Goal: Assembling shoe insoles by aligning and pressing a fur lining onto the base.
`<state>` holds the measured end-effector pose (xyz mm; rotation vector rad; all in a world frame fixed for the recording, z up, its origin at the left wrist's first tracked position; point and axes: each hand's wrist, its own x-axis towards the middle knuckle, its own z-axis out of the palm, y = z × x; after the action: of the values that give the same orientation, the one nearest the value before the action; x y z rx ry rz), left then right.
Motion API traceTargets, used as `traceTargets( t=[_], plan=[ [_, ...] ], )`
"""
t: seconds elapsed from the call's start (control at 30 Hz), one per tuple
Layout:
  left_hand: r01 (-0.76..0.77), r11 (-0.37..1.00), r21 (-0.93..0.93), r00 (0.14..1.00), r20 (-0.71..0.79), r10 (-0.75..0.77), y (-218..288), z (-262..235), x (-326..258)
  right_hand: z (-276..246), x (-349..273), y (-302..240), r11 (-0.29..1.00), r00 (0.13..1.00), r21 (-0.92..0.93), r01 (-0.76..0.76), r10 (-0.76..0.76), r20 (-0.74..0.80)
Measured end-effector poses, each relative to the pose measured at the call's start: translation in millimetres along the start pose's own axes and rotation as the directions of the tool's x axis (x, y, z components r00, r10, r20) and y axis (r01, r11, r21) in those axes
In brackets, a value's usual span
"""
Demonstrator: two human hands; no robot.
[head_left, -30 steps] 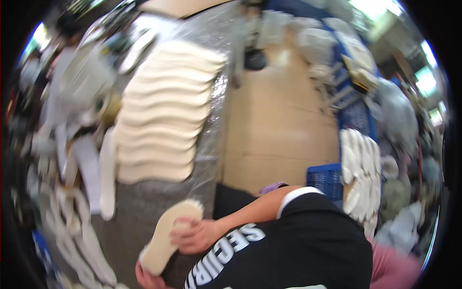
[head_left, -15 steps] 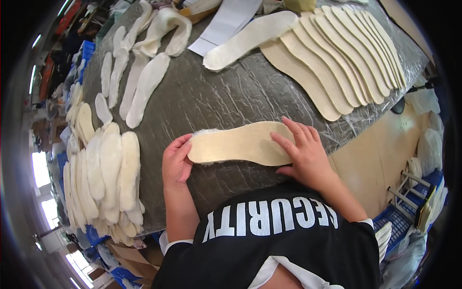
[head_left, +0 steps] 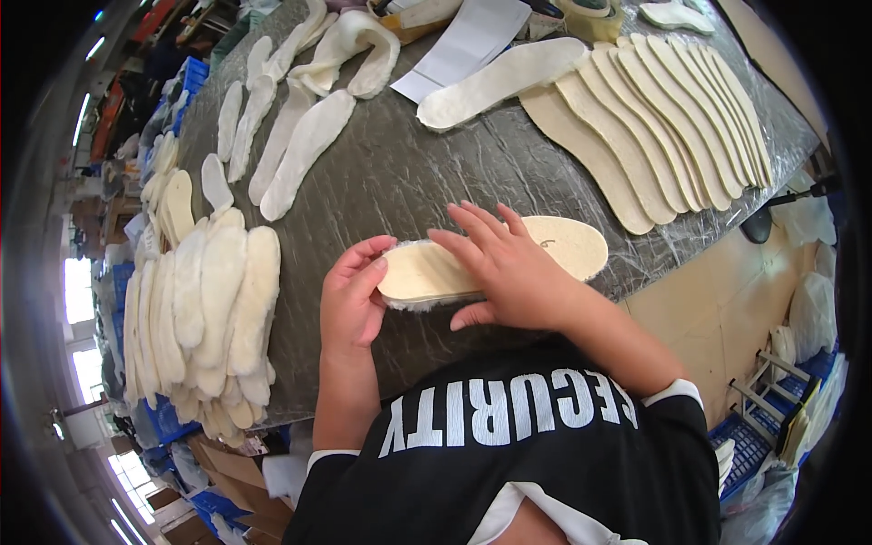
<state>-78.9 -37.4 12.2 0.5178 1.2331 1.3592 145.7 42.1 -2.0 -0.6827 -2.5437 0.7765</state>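
Observation:
A cream shoe insole (head_left: 563, 247) with a fluffy white underside lies flat on the plastic-covered table (head_left: 400, 173), near its front edge. My left hand (head_left: 352, 300) curls around the insole's left end, thumb and fingers gripping it. Flat on top of the insole's middle rests my right hand (head_left: 509, 272), fingers spread and pressing down. A black printed shirt fills the lower part of the view.
A fanned row of tan insoles (head_left: 663, 118) lies at the back right. A stack of fleecy white insoles (head_left: 213, 309) sits at the left edge. More fleece pieces (head_left: 300, 154) and a white paper sheet (head_left: 472, 45) lie farther back. Blue crates (head_left: 754, 445) stand right.
The view swung from the floor and shelves back onto the table. The insole went from held up in my hand to lying flat; my right hand slid from its right end to its middle.

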Motion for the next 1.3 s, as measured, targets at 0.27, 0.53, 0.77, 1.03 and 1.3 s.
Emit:
traceTargets(
  t=[0.27,0.53,0.77,1.03,1.3],
  plan=[
    [-0.39,0.921,0.01,0.911,0.151,0.385,22,32,-22,-23,28,2,0.912,0.939,0.375,-0.167,0.031,0.342],
    [-0.79,0.105,0.604,0.485,0.513,0.708,35,27,-34,-15,20,3,0.366,0.835,0.826,-0.428,-0.19,0.516],
    [-0.796,-0.055,0.603,0.472,0.675,0.568,48,37,-28,18,13,11,0.128,0.816,0.886,-0.446,-0.348,0.461],
    [-0.802,-0.074,0.593,0.499,0.732,0.463,46,42,-27,17,2,9,0.096,0.814,0.874,-0.476,-0.328,0.479],
    [-0.795,0.083,0.601,0.575,0.702,0.419,40,38,-25,17,-8,1,0.128,0.811,0.85,-0.51,-0.256,0.525]
  ],
)
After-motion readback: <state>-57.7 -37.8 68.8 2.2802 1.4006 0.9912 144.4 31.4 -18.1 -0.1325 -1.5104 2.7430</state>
